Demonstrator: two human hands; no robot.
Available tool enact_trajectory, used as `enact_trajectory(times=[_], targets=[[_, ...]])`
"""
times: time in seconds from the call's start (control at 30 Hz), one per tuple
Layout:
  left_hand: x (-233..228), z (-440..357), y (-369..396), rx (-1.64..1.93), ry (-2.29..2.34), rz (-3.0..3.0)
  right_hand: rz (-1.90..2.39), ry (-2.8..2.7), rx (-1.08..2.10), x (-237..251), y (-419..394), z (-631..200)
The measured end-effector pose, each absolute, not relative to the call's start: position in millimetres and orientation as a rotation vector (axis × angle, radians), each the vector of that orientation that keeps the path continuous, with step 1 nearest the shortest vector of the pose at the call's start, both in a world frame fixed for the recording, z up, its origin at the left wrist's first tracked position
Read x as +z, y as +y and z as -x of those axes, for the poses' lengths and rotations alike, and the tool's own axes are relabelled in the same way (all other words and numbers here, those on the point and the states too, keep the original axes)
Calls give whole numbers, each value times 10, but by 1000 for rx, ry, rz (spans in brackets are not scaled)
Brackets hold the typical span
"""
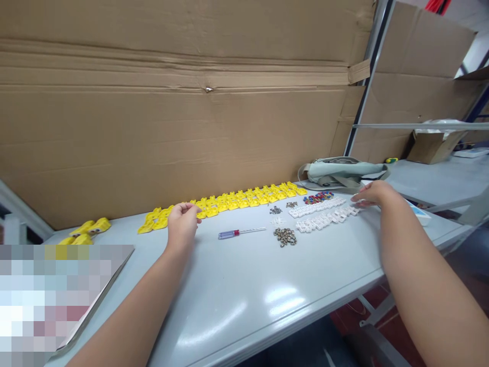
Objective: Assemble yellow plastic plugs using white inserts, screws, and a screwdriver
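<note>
Here, glossy yellow moulded pieces (232, 205) line the back edge of the surface (229, 275), beside the left hand (182, 216), which is curled narrow. The right hand (369, 195), nearly pinched, is at 2 rows of small, blocky white parts (329, 219) toward the right edge; whether either holds anything cannot be told.

1. The screwdriver (234, 233) lay mid-frame on the desk (214, 290).
2. Casings (233, 204) stretched in rows behind it, before the cardboard (191, 142).
3. Right of centre, metal pieces (284, 236) lay left of the block strips (324, 220); a bag (342, 169) sat behind.
</note>
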State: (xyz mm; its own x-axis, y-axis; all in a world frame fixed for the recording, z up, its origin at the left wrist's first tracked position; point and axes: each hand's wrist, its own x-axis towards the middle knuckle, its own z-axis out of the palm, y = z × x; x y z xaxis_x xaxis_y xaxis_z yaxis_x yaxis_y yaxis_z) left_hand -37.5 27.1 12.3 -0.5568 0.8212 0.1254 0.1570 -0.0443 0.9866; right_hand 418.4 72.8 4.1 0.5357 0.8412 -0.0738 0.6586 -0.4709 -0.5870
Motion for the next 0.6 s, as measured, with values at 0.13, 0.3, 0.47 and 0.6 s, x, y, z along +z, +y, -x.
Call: enact_trajectory(times=[0.13,0.3,0.47,0.6], targets=[[121,376,284,1633,1713,-1036,2382,-1202,523,103,681,-4141],[111,378,297,1612,1737,-1046,2365,-1237,623,56,687,-4171],[98,388,304,1610,1726,-1061,2331,-1203,734,16,714,-4189],[95,395,311,1595,1731,-1066,2298,-1191,705,19,703,-4185]])
